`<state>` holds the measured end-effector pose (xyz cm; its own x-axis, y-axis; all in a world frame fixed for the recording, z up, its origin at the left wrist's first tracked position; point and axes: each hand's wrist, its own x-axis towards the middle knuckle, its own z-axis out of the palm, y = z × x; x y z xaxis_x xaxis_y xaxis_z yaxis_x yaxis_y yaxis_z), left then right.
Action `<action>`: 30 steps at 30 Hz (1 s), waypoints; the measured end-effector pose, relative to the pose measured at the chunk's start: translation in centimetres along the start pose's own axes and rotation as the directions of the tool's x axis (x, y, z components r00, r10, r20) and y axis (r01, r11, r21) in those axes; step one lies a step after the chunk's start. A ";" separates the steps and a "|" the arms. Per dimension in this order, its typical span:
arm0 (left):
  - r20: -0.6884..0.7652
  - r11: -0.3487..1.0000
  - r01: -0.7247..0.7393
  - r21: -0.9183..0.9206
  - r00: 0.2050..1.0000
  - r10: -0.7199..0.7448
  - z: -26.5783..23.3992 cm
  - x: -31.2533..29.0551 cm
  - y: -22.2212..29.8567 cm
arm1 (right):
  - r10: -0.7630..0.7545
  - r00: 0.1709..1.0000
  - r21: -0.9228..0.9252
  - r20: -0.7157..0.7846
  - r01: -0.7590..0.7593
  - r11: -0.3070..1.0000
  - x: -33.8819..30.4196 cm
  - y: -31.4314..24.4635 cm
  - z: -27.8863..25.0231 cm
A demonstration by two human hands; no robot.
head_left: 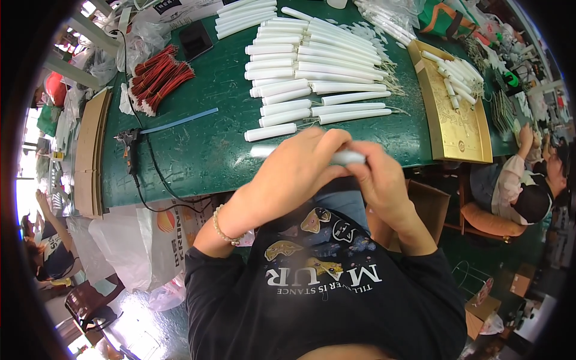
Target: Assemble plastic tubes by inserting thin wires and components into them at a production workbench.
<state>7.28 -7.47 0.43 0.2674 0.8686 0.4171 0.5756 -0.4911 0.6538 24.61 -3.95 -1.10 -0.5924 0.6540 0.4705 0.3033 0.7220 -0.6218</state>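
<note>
A white tube (348, 157) is held between my hands just in front of the table's near edge. My left hand (300, 159) is closed around it, knuckles up. The fingertips of my right hand (381, 174) pinch its right end. Most of the tube is hidden by my fingers, and the hands are slightly blurred. Beyond my hands, many white candle-like tubes (342, 87) lie side by side in two columns. Thin pale wires (393, 81) stick out from the right ends of the right column. One short tube (270, 132) lies closest to my left hand.
On the green table (204, 144), a black glue gun (128, 147) with a blue stick and trailing cable lies left. Behind it are red wire bundles (157, 78) and a dark phone (195, 40). A gold box (459, 129) holding white tubes stands right. Another person (516, 186) sits far right.
</note>
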 end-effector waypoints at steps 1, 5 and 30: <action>-0.003 1.000 0.003 0.004 1.000 -0.003 -0.1 0.0 0.2 | -0.004 1.000 0.004 0.002 0.004 1.000 0.2 0.0 -0.3; -0.407 0.990 -0.137 0.046 0.902 0.143 -0.8 -0.8 -0.6 | 0.375 0.921 0.391 -0.103 -0.309 0.867 0.5 0.6 -1.3; -0.173 0.978 -0.195 -0.073 0.968 0.180 3.0 14.3 1.0 | 0.545 0.835 0.997 0.069 -0.069 -0.021 6.3 0.7 8.4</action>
<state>13.96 4.70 5.15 0.2288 0.7415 0.6307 0.4547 -0.6543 0.6043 14.79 -1.24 -3.85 -0.3809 0.9246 0.0110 -0.7101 -0.2849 -0.6438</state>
